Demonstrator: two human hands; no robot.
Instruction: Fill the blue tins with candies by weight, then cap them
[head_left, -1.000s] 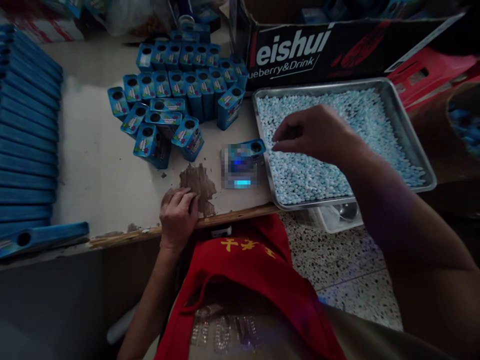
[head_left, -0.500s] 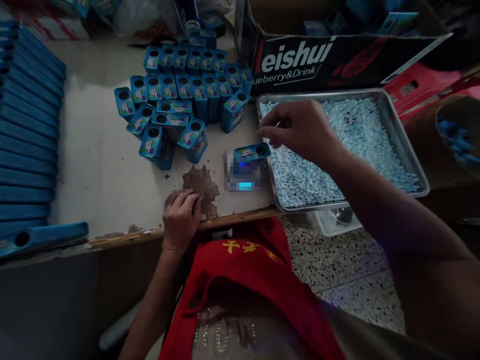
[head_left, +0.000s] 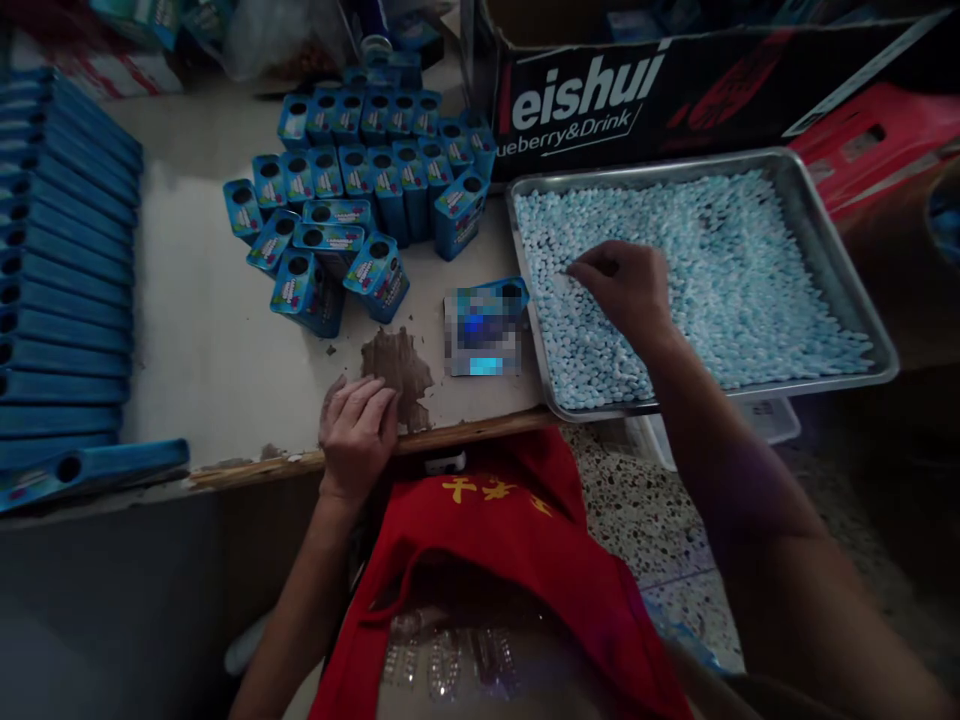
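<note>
My right hand [head_left: 626, 285] is down in the metal tray [head_left: 840, 270], fingers curled and pinched among the small pale blue candies [head_left: 720, 260] near the tray's left side. My left hand [head_left: 358, 425] lies flat on the table's front edge, fingers stretched out, holding nothing. One blue tin [head_left: 487, 325] with a round hole in its top stands just left of the tray, partly blurred. A cluster of several like tins [head_left: 360, 200] stands and leans behind it.
Stacked flat blue boxes [head_left: 60, 260] fill the table's left side. A black cardboard box [head_left: 675, 90] stands behind the tray. The tabletop has a chipped brown patch [head_left: 397, 370]. A red apron [head_left: 510, 560] covers my lap; speckled floor lies at right.
My right hand moved from above the lone tin, at the tray's left rim, back down into the candies. The left hand has stayed in place.
</note>
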